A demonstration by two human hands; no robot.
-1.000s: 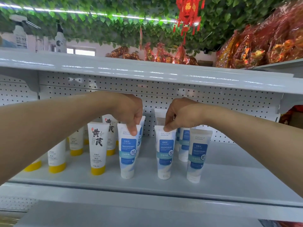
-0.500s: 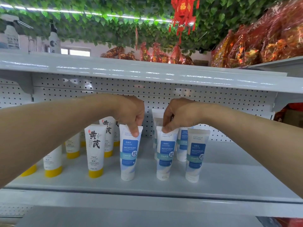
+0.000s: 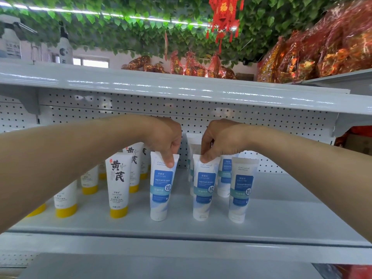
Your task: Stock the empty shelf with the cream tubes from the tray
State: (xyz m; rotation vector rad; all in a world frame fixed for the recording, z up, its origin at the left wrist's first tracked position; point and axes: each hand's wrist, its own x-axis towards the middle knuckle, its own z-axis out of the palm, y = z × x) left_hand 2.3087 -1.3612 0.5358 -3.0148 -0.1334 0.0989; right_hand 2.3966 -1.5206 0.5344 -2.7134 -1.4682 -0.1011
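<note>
White-and-blue plastic cream tubes (image 3: 162,186) stand cap-down on the grey metal shelf (image 3: 281,218), barely shifted in the last second. The left hand (image 3: 165,137) still pinches one crimped top between its fingers (image 3: 168,160), and the right hand (image 3: 219,139) pinches the neighbour's. Both look placed, with only the release left.

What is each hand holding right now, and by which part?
The left hand pinches the leftmost blue-label tube by its flat top edge; the right hand pinches the neighbouring blue-label tube likewise.
</note>
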